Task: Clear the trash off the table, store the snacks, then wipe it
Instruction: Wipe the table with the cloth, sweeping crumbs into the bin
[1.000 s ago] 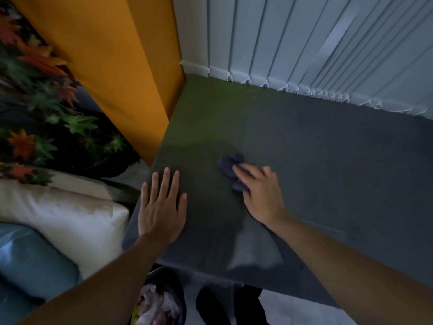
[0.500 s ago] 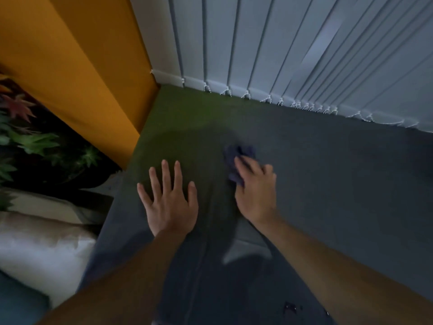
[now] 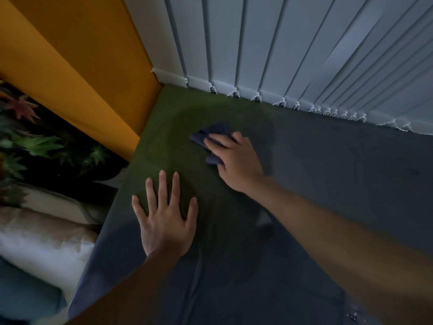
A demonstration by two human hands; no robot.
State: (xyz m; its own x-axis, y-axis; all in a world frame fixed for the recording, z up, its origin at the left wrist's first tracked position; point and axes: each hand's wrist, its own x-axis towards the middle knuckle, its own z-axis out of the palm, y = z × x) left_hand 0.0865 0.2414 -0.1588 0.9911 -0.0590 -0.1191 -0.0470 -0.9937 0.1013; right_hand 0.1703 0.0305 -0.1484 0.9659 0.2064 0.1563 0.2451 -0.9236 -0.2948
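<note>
The dark grey table (image 3: 328, 184) fills most of the head view, with a greenish tint near its far left corner. A small dark blue cloth (image 3: 215, 132) lies crumpled on that part. My right hand (image 3: 236, 163) lies on top of the cloth and presses it to the surface with its fingers stretched out; most of the cloth is hidden under the hand. My left hand (image 3: 164, 221) rests flat on the table with spread fingers, nearer to me and left of the cloth, holding nothing.
White vertical blinds (image 3: 281, 55) hang along the table's far edge. An orange panel (image 3: 82, 66) stands at the left rear corner. Left of the table are leafy plants (image 3: 35, 144), a pale cushion (image 3: 42, 242) and a blue cushion (image 3: 23, 299).
My right hand has pushed the cloth away from me, toward the far left corner. My left hand stays flat on the table. The view has swung left and forward.
</note>
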